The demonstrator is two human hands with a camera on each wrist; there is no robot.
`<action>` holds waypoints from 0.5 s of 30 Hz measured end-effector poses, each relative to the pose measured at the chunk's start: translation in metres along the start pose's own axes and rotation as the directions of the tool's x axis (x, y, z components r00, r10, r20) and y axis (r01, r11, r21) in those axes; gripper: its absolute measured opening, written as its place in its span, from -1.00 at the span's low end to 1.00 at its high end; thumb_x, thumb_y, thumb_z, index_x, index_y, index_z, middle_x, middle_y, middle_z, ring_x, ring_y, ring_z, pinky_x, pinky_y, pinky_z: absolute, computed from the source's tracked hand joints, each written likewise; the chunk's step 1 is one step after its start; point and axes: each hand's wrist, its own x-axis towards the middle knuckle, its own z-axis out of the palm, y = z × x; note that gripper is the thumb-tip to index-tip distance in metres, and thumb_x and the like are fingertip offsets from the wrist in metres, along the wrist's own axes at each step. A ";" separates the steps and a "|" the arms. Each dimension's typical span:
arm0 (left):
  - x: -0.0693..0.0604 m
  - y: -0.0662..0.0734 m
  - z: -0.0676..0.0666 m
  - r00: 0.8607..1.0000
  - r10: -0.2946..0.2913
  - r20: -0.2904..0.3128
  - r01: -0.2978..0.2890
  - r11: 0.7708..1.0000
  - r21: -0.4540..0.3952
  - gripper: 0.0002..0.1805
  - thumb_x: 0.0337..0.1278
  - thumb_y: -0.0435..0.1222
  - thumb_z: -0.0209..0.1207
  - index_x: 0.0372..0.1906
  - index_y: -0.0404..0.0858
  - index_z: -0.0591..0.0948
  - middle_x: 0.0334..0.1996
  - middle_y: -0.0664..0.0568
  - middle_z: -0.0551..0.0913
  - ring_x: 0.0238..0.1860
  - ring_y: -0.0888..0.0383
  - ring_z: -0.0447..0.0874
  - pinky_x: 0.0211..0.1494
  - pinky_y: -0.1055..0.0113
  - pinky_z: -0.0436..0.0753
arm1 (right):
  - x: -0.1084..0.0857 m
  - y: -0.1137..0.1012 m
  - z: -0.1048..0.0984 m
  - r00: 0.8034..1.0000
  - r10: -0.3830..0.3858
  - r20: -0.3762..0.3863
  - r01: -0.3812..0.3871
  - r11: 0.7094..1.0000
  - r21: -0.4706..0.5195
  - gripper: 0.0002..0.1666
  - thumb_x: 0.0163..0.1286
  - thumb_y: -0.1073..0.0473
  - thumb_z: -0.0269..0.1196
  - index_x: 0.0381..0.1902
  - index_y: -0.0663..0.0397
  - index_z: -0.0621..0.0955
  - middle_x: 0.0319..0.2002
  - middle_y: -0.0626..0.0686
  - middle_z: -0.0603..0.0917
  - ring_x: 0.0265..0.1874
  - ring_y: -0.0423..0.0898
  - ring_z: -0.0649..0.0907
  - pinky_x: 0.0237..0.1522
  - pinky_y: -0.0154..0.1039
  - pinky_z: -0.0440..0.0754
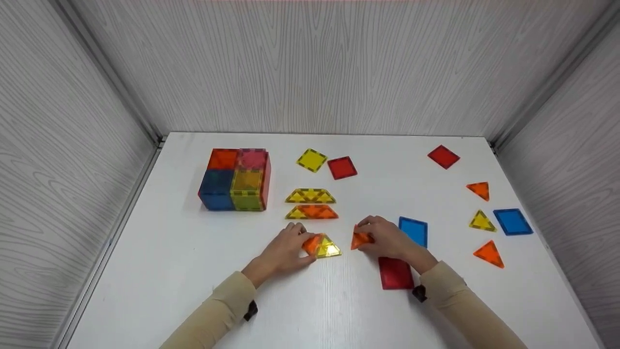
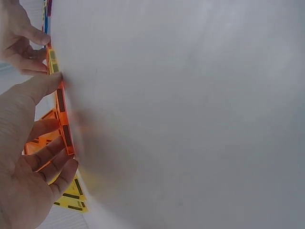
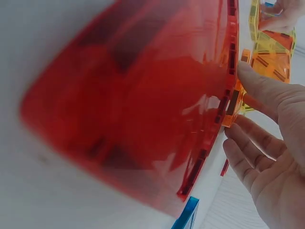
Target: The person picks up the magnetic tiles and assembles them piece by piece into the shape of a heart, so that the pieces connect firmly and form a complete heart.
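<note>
I see both hands just below the middle of the frame. The left hand point(image 1: 286, 248) pinches an orange triangle point(image 1: 310, 245), a yellow triangle point(image 1: 328, 248) touching its edge. Just to the right, the right hand point(image 1: 387, 237) pinches a second orange tile point(image 1: 360, 239) over the desk point(image 1: 310, 310). A coloured block point(image 1: 235, 179) stands left of centre.

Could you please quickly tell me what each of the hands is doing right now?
Left hand: holding an orange tile, with a yellow triangle right against it.
Right hand: holding another orange tile.
</note>
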 end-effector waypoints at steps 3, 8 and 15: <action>0.002 0.001 -0.001 1.000 0.007 0.002 -0.007 1.000 0.009 -0.41 0.36 0.01 0.33 0.37 -0.18 0.62 0.10 -0.05 0.55 0.12 0.04 0.45 0.29 0.10 0.62 | 0.004 -0.006 0.003 1.000 -0.021 0.022 0.021 1.000 -0.001 -0.40 0.36 -0.01 0.49 0.32 -0.05 0.68 0.27 0.06 0.69 0.21 0.00 0.62 0.16 -0.07 0.76; 0.004 0.003 -0.002 1.000 0.019 0.015 -0.020 0.999 0.029 -0.35 0.34 0.06 0.33 0.42 -0.15 0.59 0.13 -0.07 0.55 0.13 0.01 0.47 0.30 0.07 0.61 | 0.011 -0.018 0.007 0.997 -0.036 0.068 0.037 0.999 -0.016 -0.32 0.30 -0.07 0.53 0.36 -0.12 0.66 0.32 0.00 0.67 0.23 -0.01 0.60 0.18 -0.07 0.74; 0.007 0.004 0.001 1.000 0.015 0.020 -0.016 0.999 0.047 -0.26 0.26 0.17 0.37 0.42 -0.13 0.58 0.13 -0.09 0.55 0.15 0.00 0.47 0.30 0.08 0.61 | 0.018 -0.026 0.011 0.995 -0.057 0.085 0.060 0.997 -0.039 -0.31 0.27 -0.12 0.55 0.34 -0.16 0.67 0.33 -0.03 0.66 0.21 -0.03 0.57 0.19 -0.07 0.71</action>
